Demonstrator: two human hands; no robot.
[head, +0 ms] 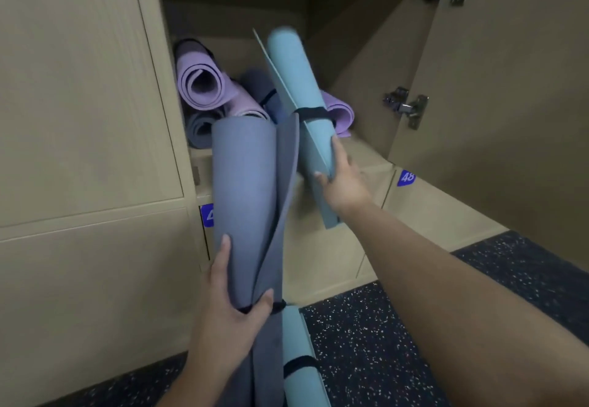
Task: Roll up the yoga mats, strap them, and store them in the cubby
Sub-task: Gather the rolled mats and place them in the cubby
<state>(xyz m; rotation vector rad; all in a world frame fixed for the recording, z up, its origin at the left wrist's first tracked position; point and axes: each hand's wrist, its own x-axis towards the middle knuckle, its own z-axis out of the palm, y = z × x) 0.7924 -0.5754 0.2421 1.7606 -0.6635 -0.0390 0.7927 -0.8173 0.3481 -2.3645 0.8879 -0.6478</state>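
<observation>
Left hand: fingers curled round the lower part of a rolled grey mat, thumb on its side, at a black strap. Right hand: fingers grip a rolled teal mat bound by a black band, its far end inside the open cubby. A second teal mat lies under the left arm. Floor: dark, speckled. Beige locker fronts adjoin; the door stands open on metal hinges. The cubby contains rolled purple mats and grey ones, stacked.
</observation>
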